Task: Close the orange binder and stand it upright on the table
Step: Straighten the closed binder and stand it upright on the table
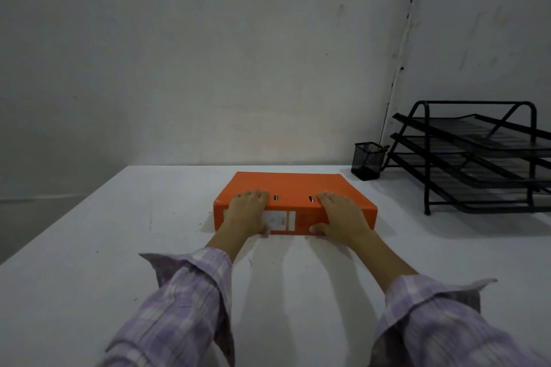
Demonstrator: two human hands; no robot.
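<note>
A: Fingers first. What's the left hand [250,211] doing?

B: Its fingers [253,194] lie curled over the top edge of the orange binder [293,188], w/ the thumb down at the bottom of the spine, near the table. So it's grasping the binder's spine from above & below. Palm covers the left part of the white spine label [280,220].

A: And the right hand [343,214]?

B: Same grip, mirrored. Fingers [329,196] rest on the binder's top cover by the spine edge, thumb [317,229] tucked under at the spine's lower edge. Clasped on the binder too.

A: Binder itself?

B: Shut, lying flat on the white table [119,247], spine facing the person. Two small metal slots [275,197] show on the top cover betw. the two hands (one just beside each set of fingertips). Not upright.

A: Further out?

B: Forearms run back from the binder toward the camera, in rolled lilac plaid sleeves [185,301]. Beyond the binder, to its right & near the wall, stands a black mesh pen cup [367,160]; contents can't be made out. Right of the cup, well apart from the binder, a black three-tier wire letter tray [477,158] sits at the table's far right, partly cut off by the frame edge. Behind the binder, a scuffed grey-white wall [208,53], w/ a corner seam above the cup.
</note>
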